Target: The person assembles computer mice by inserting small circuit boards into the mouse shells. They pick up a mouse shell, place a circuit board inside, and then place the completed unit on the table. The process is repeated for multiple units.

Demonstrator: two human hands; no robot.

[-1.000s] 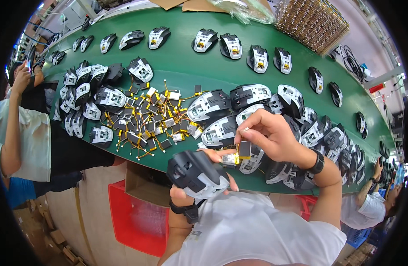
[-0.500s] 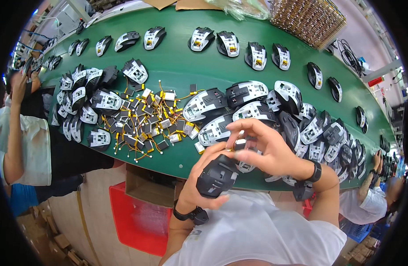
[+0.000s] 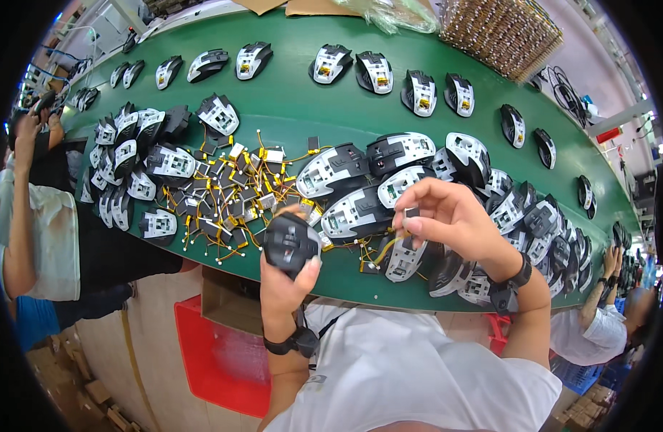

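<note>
My left hand [image 3: 283, 294] is wrapped round a dark computer mouse [image 3: 288, 243], held above the bench's front part. To its right, my right hand [image 3: 450, 219] pinches a small battery [image 3: 411, 213] between thumb and fingertips. The battery's wires are too blurred to follow. Between the hands lie a few loose batteries [image 3: 371, 261] with thin wires. Beyond my left hand spreads a heap of small wired batteries [image 3: 238, 189]. White-and-black mouse bodies with open undersides [image 3: 357, 212] lie behind and beside my right hand.
Mice with batteries in them [image 3: 375, 72] stand in a row along the far green strip [image 3: 288, 93]. More mouse bodies are piled at left [image 3: 130, 147] and right [image 3: 540, 216]. A red bin [image 3: 216, 360] sits below the front edge. Other people [image 3: 47, 230] work at both sides.
My left hand has moved left with the mouse, away from my right hand. My right hand has shifted slightly right with the battery. The far row of mice has slid a little right.
</note>
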